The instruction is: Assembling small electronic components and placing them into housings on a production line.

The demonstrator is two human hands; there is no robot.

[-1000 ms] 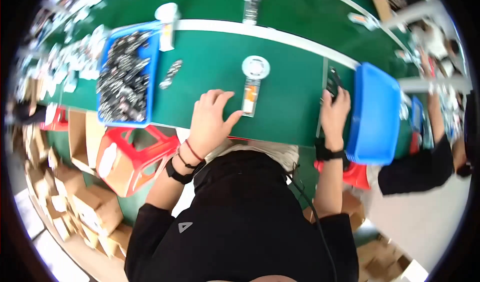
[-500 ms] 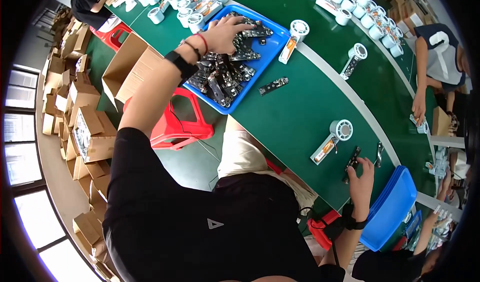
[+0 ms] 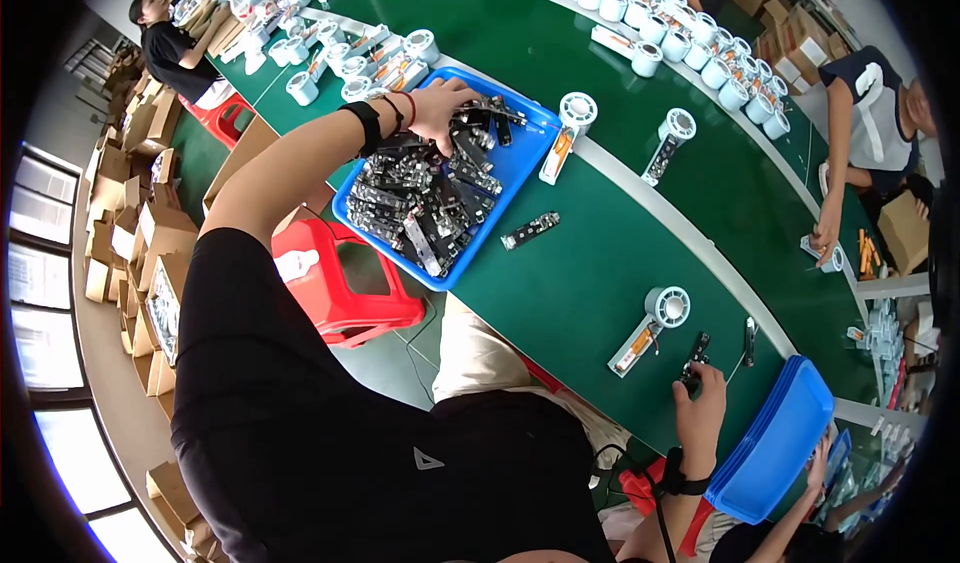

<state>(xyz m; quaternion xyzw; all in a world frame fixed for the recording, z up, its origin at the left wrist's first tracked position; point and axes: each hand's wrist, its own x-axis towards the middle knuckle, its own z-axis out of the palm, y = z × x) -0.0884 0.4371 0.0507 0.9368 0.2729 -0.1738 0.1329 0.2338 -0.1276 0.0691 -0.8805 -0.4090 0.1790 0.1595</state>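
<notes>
Blue plastic forms the tray [image 3: 520, 148], heaped with narrow dark circuit boards [image 3: 435, 188] and standing on the green counter [image 3: 560, 303]; its right part is bare. Over the heap hangs the left hand [image 3: 438, 111], fingers spread and bent down among the boards; whether it has hold of one I cannot tell. Well to the right of the tray, the right hand [image 3: 704, 403] is curled, thumb and fingertips closed about the near end of a single board [image 3: 697, 351].

A pale triangular emblem [image 3: 428, 459] marks the black shirt, nearer the wearer than the tray. On the red stool [image 3: 345, 283], just below the tray's near left edge, is a white patch; any lettering there is too small to tell.

Just right of the tray lie a loose board [image 3: 531, 231] and a pale fan [image 3: 578, 111] with orange in its handle. Farther right are a second fan [image 3: 667, 308], a slim dark piece [image 3: 750, 343] and, farthest of these, stacked blue trays [image 3: 775, 443], close by the right hand. Pale fans crowd the tray's far left side [image 3: 380, 58]; rows of more fans [image 3: 690, 43] stand beyond it to the right, past which a co-worker's hand [image 3: 826, 238] touches another. Left of the tray, cardboard boxes [image 3: 165, 228] fill the floor.
</notes>
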